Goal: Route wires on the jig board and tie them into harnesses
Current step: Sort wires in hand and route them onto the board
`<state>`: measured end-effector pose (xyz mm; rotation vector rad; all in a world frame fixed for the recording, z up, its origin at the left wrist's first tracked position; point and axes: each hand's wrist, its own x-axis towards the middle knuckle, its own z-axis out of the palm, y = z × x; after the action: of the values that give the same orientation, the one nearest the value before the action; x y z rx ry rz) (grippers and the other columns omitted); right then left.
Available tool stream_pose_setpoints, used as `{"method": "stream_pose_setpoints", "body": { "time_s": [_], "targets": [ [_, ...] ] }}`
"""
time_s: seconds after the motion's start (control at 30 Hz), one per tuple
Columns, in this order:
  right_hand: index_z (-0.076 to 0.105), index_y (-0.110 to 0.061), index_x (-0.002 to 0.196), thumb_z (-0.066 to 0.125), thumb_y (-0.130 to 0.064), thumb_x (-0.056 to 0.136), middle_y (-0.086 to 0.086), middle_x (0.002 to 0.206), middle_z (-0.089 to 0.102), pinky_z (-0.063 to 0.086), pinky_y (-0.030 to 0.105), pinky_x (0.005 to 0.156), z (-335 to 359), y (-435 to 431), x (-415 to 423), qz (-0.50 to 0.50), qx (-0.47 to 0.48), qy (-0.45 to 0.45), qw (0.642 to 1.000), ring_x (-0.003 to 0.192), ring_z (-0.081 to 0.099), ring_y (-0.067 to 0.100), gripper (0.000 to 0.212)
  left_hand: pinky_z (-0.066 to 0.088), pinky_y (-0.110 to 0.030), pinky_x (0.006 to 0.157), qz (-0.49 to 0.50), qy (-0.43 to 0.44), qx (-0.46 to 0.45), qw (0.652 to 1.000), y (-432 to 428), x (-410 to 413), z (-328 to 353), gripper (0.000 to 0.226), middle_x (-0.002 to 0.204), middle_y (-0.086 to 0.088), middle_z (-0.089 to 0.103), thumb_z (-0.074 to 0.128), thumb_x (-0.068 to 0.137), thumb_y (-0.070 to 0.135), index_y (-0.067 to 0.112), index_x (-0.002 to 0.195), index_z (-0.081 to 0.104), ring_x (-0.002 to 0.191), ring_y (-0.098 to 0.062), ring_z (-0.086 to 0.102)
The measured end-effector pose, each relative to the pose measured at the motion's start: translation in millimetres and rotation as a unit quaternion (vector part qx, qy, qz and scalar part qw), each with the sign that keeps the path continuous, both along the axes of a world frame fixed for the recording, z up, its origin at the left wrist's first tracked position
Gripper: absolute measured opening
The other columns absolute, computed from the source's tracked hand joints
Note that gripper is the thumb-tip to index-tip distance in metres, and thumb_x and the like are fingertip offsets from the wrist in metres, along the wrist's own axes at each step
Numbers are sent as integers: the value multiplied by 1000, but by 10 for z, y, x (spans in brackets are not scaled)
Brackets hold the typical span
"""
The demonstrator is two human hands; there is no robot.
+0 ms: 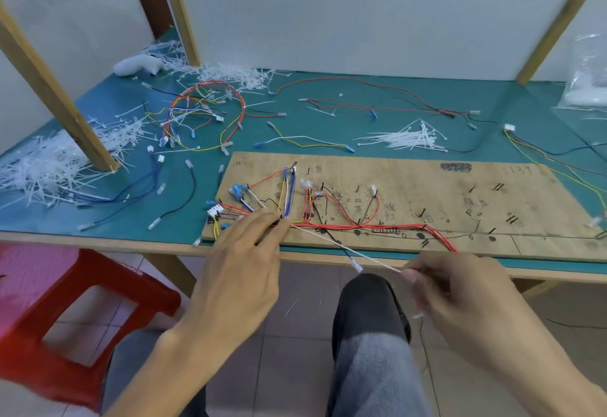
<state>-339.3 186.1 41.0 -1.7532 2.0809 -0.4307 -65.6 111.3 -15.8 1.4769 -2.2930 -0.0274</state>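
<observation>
Tie [345, 248] slants from board [410, 180] toward right hand [460, 295].

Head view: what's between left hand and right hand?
Taut white strand, from wires at left hand, pinched by right hand. Head view.

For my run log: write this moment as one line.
step: tying | left hand: touches wire bundle on jig board | right hand: pinches white tie, taut
</observation>
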Motion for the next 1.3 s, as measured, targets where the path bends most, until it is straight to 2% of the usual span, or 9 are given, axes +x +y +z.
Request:
{"method": "stream_pose_setpoints", "body": {
  "time_s": [0.1, 0.17, 0.27, 0.47, 0.67, 0.87, 1.0, 1.13, 1.3],
  "targets": [
    [66, -34, 69, 72, -28, 96, -13, 62, 68, 51, 26, 63, -45, -160, -234, -40, -37, -4, 998, 62, 63, 5, 28, 37, -42, 122, 11, -19, -12, 1000, -4, -63, -30, 52, 144, -3, 62, 70, 92, 8, 15, 143, 65, 139, -22, 53],
    [69, -38, 73, 75, -24, 95, -16, 72, 70, 40, 14, 62, -52, -276, -360, -60, -51, -8, 997, 71, 59, 0, 27, 38, -44, 122, 14, -9, -12, 1000, 6, -84, -52, 51, 143, -4, 62, 68, 91, 7, 14, 142, 66, 138, -23, 54],
    [82, -33, 86, 76, -23, 95, -19, 72, 67, 34, 12, 60, -72, -436, -508, -87, -63, -11, 994, 74, 56, -3, 14, 40, -45, 120, 22, 3, -19, 1000, 17, -100, -84, 51, 142, -6, 62, 66, 90, 5, 12, 141, 66, 137, -24, 54],
    [80, -29, 74, 83, -23, 86, -15, 65, 68, 33, 8, 52, -107, -756, -624, -104, -80, -1, 991, 68, 58, -6, 13, 36, -43, 121, 35, 0, 2, 999, 28, -127, -53, 54, 144, -4, 62, 49, 91, 17, 15, 143, 65, 137, -24, 53],
    [80, -26, 79, 91, -19, 80, -6, 75, 73, 47, 25, 67, -160, -921, -623, -49, -122, 8, 991, 74, 66, 8, 13, 34, -43, 123, 33, -1, 15, 999, 31, -109, -44, 56, 145, -2, 61, 47, 92, 18, 16, 145, 64, 138, -21, 49],
    [85, -17, 84, 90, -7, 78, -4, 86, 69, 52, 36, 74, -144, -1052, -655, 112, -163, 71, 978, 74, 62, 17, 12, 31, -40, 124, 35, -5, 19, 999, 24, -91, -65, 57, 146, -2, 60, 49, 91, 18, 17, 145, 63, 139, -20, 49],
    [86, -20, 82, 92, -20, 80, -9, 82, 70, 50, 33, 73, -173, -1129, -714, 94, -163, 68, 980, 72, 61, 12, 6, 18, -30, 123, 38, 0, 17, 999, 16, -92, -65, 56, 145, -1, 61, 50, 90, 18, 17, 144, 65, 139, -18, 48],
    [81, -27, 83, 83, -34, 88, -16, 79, 61, 47, 34, 67, -269, -1073, -715, 79, -163, 105, 978, 68, 53, 6, 9, 22, -32, 123, 36, -7, 8, 999, 23, -87, -75, 56, 145, -1, 61, 50, 90, 18, 17, 145, 64, 139, -19, 49],
    [78, -24, 84, 78, -37, 93, -14, 75, 60, 43, 31, 64, -327, -1045, -699, 47, -156, 118, 980, 69, 54, 8, 15, 26, -36, 124, 31, -5, -5, 999, 4, -81, -123, 55, 145, -1, 60, 57, 93, 12, 16, 148, 60, 139, -19, 48]
  ]
}}
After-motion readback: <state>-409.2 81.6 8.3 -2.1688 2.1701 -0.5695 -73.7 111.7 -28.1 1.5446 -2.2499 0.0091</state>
